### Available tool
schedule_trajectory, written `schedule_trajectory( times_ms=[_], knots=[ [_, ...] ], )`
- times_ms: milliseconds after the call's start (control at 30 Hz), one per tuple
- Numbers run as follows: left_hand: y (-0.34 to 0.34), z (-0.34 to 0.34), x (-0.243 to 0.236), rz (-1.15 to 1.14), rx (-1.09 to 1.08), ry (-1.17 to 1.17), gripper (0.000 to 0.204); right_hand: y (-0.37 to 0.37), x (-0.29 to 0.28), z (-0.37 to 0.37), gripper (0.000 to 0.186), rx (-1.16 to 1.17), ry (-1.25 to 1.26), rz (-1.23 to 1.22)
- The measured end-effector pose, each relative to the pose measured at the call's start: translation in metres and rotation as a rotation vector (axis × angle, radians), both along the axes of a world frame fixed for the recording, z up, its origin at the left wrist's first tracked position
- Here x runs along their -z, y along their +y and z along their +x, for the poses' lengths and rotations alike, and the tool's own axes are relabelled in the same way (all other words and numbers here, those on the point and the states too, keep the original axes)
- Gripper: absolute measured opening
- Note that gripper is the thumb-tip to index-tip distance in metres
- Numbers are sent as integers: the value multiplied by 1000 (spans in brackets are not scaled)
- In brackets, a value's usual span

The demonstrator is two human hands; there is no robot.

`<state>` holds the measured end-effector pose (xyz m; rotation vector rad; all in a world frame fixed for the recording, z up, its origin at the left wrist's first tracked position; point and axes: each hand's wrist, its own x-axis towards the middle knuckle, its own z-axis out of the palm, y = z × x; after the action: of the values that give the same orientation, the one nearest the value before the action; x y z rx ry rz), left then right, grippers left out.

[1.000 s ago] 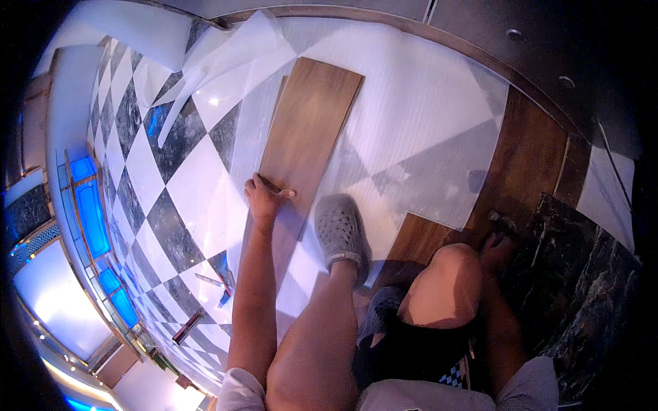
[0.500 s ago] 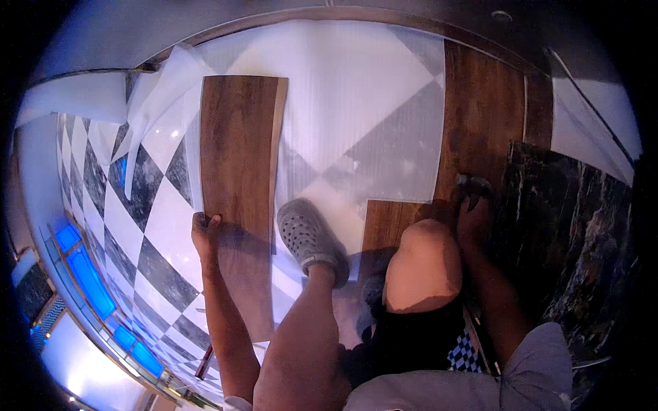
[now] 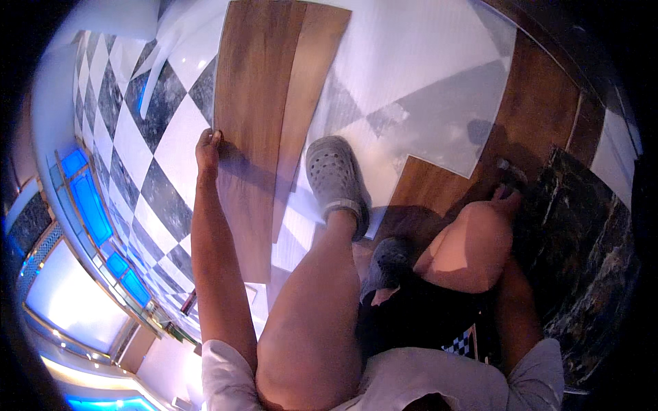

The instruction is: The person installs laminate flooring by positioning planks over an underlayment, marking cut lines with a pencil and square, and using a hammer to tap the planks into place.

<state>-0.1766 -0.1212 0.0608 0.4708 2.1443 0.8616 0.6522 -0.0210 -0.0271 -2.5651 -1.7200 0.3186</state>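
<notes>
My left hand (image 3: 209, 140) grips the left edge of a wood-look plank (image 3: 250, 89), which lies over a second, lighter plank (image 3: 315, 61) showing along its right side. At the right, my right hand (image 3: 506, 193) is partly hidden beside my bent knee, its fingers curled at a small dark object (image 3: 513, 172) that I cannot make out, on the brown planking (image 3: 531, 92). My grey perforated clog (image 3: 332, 175) rests between the two lots of planks. A short brown plank (image 3: 425, 185) lies left of the right hand.
Translucent underlay (image 3: 411, 68) covers checkered tiles (image 3: 171, 192) in the middle. A dark marble-look slab (image 3: 576, 246) lies at the right. A loose white strip (image 3: 154, 68) is upper left, with blue-lit panels (image 3: 92, 205) along the left and a dark edge at upper right.
My left hand, with the plank, has moved left and up in view; the plank shifted over the lighter one beneath. The view has also turned. My right hand stays beside the knee.
</notes>
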Motion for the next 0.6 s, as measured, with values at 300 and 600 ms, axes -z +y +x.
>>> schedule_trajectory(
  times_ms=[300, 600],
  knots=[
    [-4, -31, 12, -103, -10, 141, 35, 0, 12, 5, 58, -7, -26, 118],
    [-1, 17, 10, -199, 355, 708, 39, 10, -20, -18, 57, 20, -94, -47]
  ],
)
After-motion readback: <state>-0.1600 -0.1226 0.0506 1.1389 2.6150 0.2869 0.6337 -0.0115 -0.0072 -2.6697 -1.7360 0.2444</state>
